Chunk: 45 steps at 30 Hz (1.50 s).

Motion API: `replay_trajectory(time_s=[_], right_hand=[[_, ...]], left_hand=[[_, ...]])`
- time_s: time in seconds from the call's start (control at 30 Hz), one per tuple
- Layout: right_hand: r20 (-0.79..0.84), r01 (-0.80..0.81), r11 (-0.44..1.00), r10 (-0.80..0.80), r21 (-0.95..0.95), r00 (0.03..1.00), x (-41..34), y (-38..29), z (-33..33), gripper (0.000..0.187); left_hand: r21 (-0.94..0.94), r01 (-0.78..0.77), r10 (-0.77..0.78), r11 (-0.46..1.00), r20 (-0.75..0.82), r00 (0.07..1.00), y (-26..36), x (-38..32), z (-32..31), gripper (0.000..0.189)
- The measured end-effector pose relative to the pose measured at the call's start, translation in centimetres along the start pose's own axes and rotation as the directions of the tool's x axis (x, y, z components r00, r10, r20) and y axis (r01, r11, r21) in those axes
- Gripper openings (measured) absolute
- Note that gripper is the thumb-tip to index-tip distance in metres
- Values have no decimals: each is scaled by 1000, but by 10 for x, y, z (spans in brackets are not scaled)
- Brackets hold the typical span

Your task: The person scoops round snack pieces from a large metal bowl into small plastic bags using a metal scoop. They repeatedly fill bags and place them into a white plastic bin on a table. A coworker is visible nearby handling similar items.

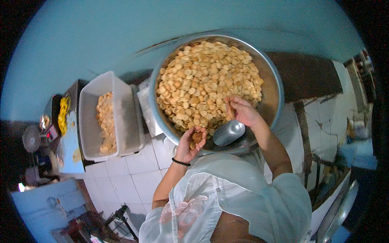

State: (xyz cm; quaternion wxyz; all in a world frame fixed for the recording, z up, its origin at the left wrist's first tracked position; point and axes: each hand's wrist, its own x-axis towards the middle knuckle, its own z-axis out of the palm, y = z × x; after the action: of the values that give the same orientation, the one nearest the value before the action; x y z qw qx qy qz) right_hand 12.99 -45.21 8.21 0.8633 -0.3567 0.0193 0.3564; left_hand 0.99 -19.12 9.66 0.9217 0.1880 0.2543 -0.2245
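A large round metal basin [277, 91] before me holds a heap of small round pale-golden biscuits [206, 76]. My left hand [186, 148] is at the basin's near edge, palm up, with darker brown biscuits [197, 137] cupped in its fingers. Over the near right part of the heap, my right hand [244, 114] pinches a brownish biscuit [231, 111] between thumb and fingers. Just below that hand, a metal scoop [229, 133] lies in the basin with its rounded back upward. Its handle cannot be made out.
Left of the basin stands a translucent plastic bin [129, 121] with more biscuits [106, 124] inside. Farther left are a yellow plastic bag [63, 115] and a light-blue tabletop [71, 142]. A teal wall [152, 18] rises behind the basin. White tiles [121, 179] cover the floor.
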Motion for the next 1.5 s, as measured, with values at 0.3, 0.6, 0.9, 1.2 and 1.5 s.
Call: replay_trajectory(time_s=[0.3,0.6,0.9,1.2,1.5], right_hand=[[205,102,631,93,-769,974,74,16,158,31],[365,278,569,42,-774,930,52,48,203,36],[30,-271,963,271,-1,962,-24,112,112,35],[-266,219,891,-117,397,957,-147,87,33,23],[-983,382,906,-176,-182,-51,-420,267,-185,16]], left_hand=[[-80,-110,113,991,33,993,13,-39,-38,27],[-40,-316,317,948,14,948,37,-75,-35,24],[713,-682,446,-162,669,594,6,-52,46,23],[567,-694,153,-445,811,565,-12,-32,79,27],[501,-622,-152,-601,693,705,25,9,43,27]])
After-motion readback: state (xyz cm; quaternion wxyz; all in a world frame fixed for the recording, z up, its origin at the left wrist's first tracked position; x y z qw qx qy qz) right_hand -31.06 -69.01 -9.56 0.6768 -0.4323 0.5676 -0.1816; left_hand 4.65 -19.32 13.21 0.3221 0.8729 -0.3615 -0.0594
